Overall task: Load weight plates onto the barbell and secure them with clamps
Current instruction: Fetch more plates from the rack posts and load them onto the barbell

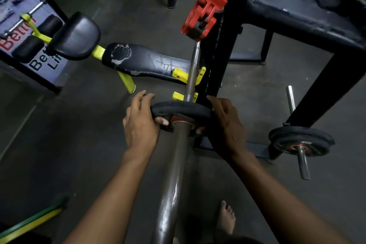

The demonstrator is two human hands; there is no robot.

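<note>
A black rubber weight plate (181, 108) with a red hub sits threaded on the barbell sleeve (172, 174), which runs from the bottom centre up to the thin bar (193, 65). My left hand (140, 125) grips the plate's left rim, thumb on its near face. On the opposite rim my right hand (223, 125) holds the plate. A red clamp (203, 15) is clipped on the thin bar farther up, well apart from the plate.
A black rack upright (217, 55) stands just right of the bar. A storage peg with several black plates (301, 140) juts out at right. A worn black bench (142, 61) with yellow frame lies at left. My bare foot (225, 218) is below.
</note>
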